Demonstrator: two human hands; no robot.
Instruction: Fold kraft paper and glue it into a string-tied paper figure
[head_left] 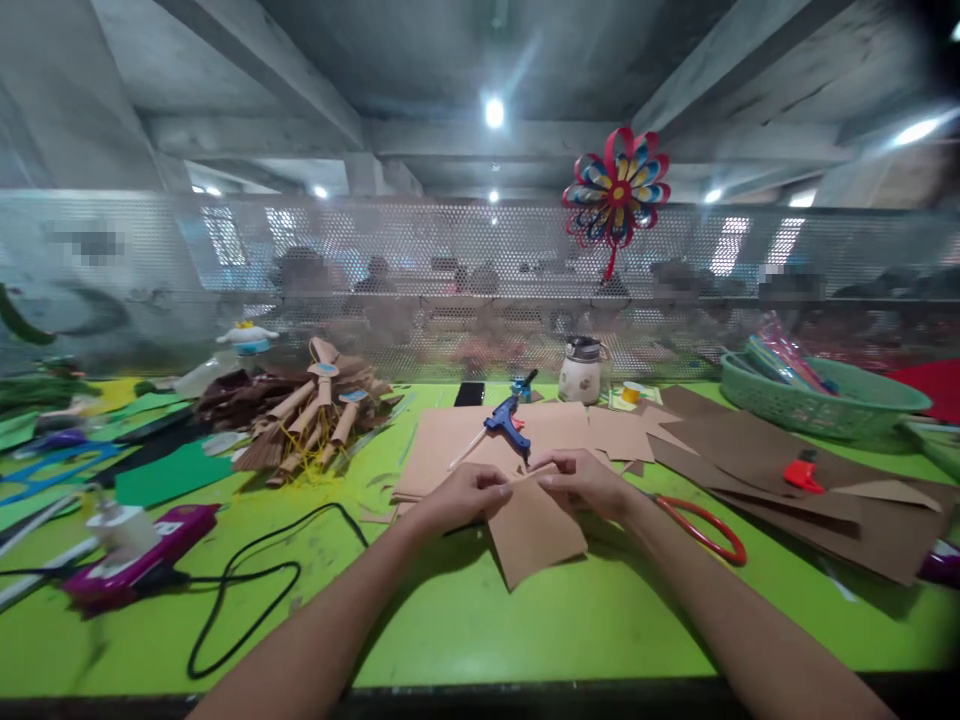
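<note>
A tan piece of craft paper (536,530) hangs between my two hands, its far edge bent over. My left hand (476,492) pinches its left far corner between thumb and fingers. At the right far corner, my right hand (581,477) grips the same paper with thumb and fingertips. Just beyond them a blue glue gun (510,425) rests on a stack of tan paper sheets (431,440). Red-handled scissors (709,530) lie right of my right hand, their blades mostly hidden.
Brown paper sheets (750,465) and a green basket (825,405) are on the right. Rolled paper pieces (307,410) pile up at the left, near a purple power strip (150,555) with a looping black cable (225,610). A lidded jar (581,372) stands at the back.
</note>
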